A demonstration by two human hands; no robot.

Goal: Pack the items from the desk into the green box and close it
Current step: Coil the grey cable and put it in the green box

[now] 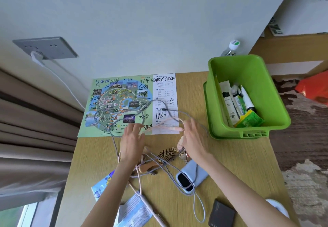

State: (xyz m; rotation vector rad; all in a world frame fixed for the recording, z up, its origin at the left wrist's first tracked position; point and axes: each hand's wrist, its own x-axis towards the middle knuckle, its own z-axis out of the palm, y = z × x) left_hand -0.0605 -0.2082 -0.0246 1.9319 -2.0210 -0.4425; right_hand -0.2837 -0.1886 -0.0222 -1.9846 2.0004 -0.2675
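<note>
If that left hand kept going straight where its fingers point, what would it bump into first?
Probably the grey cable looped over the printed map, just past the left hand and its fingertips; beyond that, the wall. Depth is hard to judge.

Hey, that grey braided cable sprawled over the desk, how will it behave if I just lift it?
Likely floppy: the grey cable lies in loose loops across the map and desk. It will probably snag and drag things, since it crosses the pink cable and the hairbrush. It looks thin, so probably light.
</note>
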